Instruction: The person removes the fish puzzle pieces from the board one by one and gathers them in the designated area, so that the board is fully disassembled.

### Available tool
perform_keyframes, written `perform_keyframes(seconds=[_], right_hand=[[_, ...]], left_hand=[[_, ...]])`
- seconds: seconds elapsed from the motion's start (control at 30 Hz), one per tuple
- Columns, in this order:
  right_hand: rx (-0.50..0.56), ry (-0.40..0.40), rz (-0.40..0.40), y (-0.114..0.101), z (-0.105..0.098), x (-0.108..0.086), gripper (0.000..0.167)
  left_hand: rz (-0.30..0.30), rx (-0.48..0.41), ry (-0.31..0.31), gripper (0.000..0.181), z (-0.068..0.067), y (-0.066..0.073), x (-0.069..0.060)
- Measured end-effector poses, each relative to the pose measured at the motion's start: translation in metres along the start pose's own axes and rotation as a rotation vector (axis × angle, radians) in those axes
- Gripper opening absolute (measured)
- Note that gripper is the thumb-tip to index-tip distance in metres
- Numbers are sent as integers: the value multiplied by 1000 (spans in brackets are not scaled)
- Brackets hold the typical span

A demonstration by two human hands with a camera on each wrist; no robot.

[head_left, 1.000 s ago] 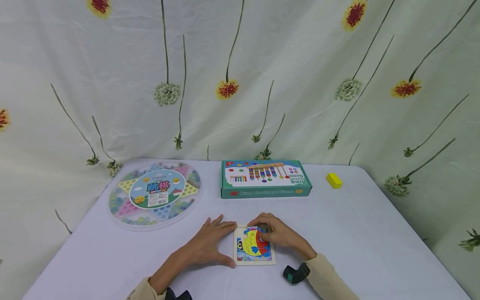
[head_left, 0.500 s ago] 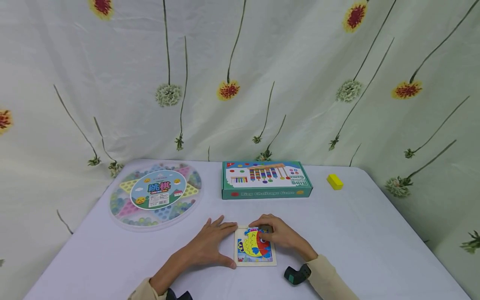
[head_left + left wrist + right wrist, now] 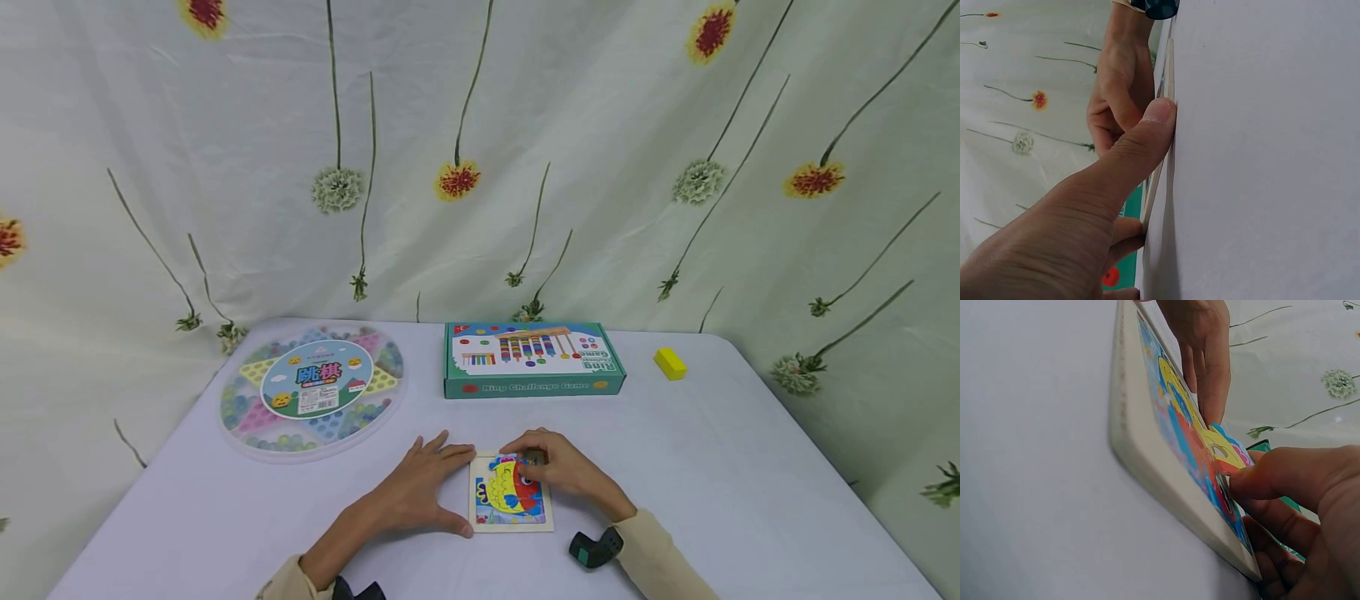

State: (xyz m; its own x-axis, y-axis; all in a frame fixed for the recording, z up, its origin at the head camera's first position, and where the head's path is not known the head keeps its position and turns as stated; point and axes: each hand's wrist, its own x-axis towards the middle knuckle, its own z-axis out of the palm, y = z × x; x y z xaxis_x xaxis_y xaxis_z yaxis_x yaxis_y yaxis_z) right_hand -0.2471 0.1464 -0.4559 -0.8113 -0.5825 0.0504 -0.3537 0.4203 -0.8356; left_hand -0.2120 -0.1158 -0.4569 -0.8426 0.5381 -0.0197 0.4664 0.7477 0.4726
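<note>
A square fish jigsaw puzzle (image 3: 511, 527) with a pale wooden frame lies in front of me. My left hand (image 3: 420, 490) holds its left side, thumb at the near corner and index finger at the far one. The left wrist view shows the thumb (image 3: 1150, 128) against the frame's edge. Over the upper right part is my right hand (image 3: 562, 467). In the right wrist view its thumb and fingers pinch a puzzle piece (image 3: 1227, 450) with yellow and red on it, which stands tilted up from the picture. The fingers partly hide this piece and a dark patch beside it.
A round Chinese checkers set (image 3: 315, 442) with marbles lies at the back left. Behind the puzzle is a green Ring Challenge Game box (image 3: 534, 387). A yellow block (image 3: 670, 363) sits at the back right on the white table (image 3: 720, 467).
The view has shifted very slightly. Both hands stay at the puzzle, with only a tiny movement of the right fingers at its upper right part.
</note>
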Motion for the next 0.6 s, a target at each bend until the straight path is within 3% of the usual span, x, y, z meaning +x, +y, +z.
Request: perform_keyframes(seconds=[0.23,0.6], right_hand=[[-4,7,7,-38,-4,-11,29],[-14,18,23,1,1,0,28]], left_hand=[[-1,4,0,101,-1,1,0],[-3,9,3,100,-1,2,-1]])
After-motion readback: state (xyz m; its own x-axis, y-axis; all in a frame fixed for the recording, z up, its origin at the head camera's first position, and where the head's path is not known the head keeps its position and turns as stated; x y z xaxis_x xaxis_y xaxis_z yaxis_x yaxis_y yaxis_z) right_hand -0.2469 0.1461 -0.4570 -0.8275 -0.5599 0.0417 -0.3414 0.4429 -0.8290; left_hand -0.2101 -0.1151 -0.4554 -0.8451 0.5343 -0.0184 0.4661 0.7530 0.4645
